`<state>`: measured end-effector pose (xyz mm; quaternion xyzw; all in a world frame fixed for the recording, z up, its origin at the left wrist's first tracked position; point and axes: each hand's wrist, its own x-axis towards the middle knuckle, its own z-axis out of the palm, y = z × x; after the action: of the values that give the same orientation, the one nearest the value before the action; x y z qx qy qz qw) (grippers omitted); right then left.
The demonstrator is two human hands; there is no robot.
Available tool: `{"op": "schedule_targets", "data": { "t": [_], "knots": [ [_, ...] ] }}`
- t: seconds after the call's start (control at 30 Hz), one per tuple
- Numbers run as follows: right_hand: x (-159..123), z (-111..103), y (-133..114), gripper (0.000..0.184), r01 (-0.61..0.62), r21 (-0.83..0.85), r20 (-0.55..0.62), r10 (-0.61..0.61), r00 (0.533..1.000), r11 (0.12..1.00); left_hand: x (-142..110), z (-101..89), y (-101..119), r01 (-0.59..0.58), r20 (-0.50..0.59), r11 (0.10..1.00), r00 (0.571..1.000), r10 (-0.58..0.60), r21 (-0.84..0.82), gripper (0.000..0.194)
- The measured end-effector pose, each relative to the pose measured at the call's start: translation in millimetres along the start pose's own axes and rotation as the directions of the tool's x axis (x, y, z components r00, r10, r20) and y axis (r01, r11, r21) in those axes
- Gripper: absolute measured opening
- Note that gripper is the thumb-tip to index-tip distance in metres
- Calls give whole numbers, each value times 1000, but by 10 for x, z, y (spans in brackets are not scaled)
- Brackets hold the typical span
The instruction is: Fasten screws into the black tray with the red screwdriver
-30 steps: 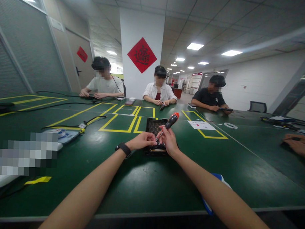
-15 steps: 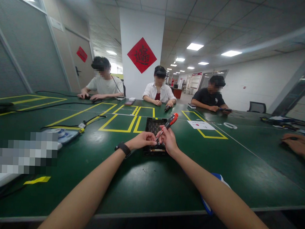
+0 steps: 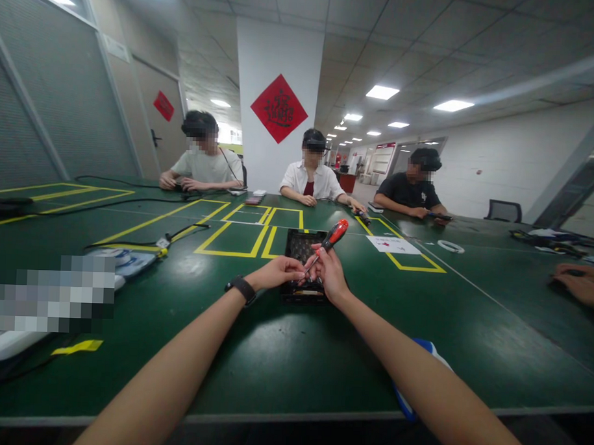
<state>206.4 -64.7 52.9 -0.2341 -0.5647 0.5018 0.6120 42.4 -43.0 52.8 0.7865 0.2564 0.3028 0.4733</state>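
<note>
Screwdriver (image 3: 336, 235) tilted over open black case (image 3: 299, 299) | right hand (image 3: 330, 275) grasping it below handle top, left hand (image 3: 286, 271) pinching its tip | advisable: steady shaft, light pinch, both low above case

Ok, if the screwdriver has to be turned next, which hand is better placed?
Probably the right hand: it holds the screwdriver near its handle, while the left hand has its fingers lower, by the tip end, over the black case.
</note>
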Motion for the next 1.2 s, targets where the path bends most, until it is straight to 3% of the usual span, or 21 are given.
{"op": "schedule_targets", "data": {
  "t": [0.17, 0.57, 0.87, 1.2],
  "knots": [
    [-7, 9, -4, 27, 14, -21, 13, -13, 1000, 1000, 3, 20, -28, 32, -61, 999, 998, -33, -18, 30],
    [-10, 19, -15, 30, -22, -10, 51, 22, 998, 1000, -29, -21, 64, 4, 92, 1000, 996, -2, -23, 30],
    [-28, 45, -36, 28, 18, -50, 33, -17, 999, 999, 11, 13, -12, 24, 4, 1000, 1000, -24, -17, 30],
    [-33, 40, -54, 27, -5, -13, 64, 5, 998, 1000, -15, -38, 24, 8, 86, 999, 996, -4, -40, 26]
  ]
}}
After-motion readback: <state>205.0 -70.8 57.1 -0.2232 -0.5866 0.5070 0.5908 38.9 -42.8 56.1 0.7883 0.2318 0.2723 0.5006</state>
